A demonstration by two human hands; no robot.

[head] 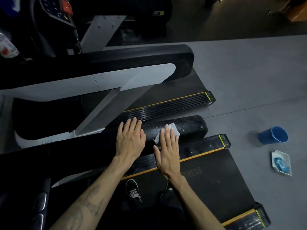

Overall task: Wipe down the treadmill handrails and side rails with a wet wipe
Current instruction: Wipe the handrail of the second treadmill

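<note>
On a grey gym floor (249, 72) the right hand (167, 151) pressed the wet wipe (172, 130) flat-fingered on the black handrail (187, 126), the left hand (129, 138) resting spread beside it; even pressure to the rail's end seemed advisable.

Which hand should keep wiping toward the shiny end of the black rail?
The right hand: it presses the white wet wipe on the black padded handrail, nearer that end. The left hand rests bare.
</note>
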